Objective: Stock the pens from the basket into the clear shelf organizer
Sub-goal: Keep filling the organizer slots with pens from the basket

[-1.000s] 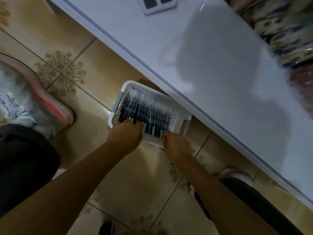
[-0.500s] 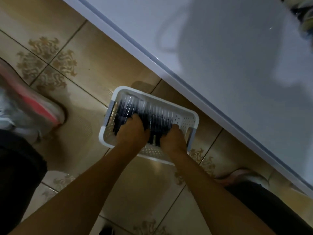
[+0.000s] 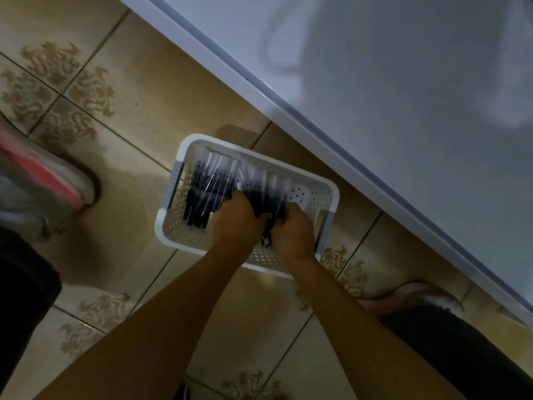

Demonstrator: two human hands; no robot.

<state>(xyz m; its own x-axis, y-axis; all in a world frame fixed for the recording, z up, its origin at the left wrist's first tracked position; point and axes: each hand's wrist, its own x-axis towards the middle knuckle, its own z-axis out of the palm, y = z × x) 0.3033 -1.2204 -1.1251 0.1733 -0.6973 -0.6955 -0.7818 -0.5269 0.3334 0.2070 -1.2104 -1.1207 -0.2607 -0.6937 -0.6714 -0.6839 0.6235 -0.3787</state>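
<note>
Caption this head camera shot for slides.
Left hand and right hand gather dark pens in a white basket on tiled floor.

Patterned floor tiles (image 3: 86, 90) beneath a white tabletop (image 3: 403, 111), beside a pink-soled shoe (image 3: 43, 180).

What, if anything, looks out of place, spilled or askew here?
Nothing stands out. The pens all lie inside the white basket on the tiled floor, none spilled. The left hand and right hand grip one bunch between them.

A tiled indoor room is shown: glossy beige floor tiles (image 3: 150, 90) with ornate motifs, edged by a white worktop (image 3: 403, 96). A shop is suggested by a basket (image 3: 334, 192) packed with many dark pens (image 3: 210, 183).
</note>
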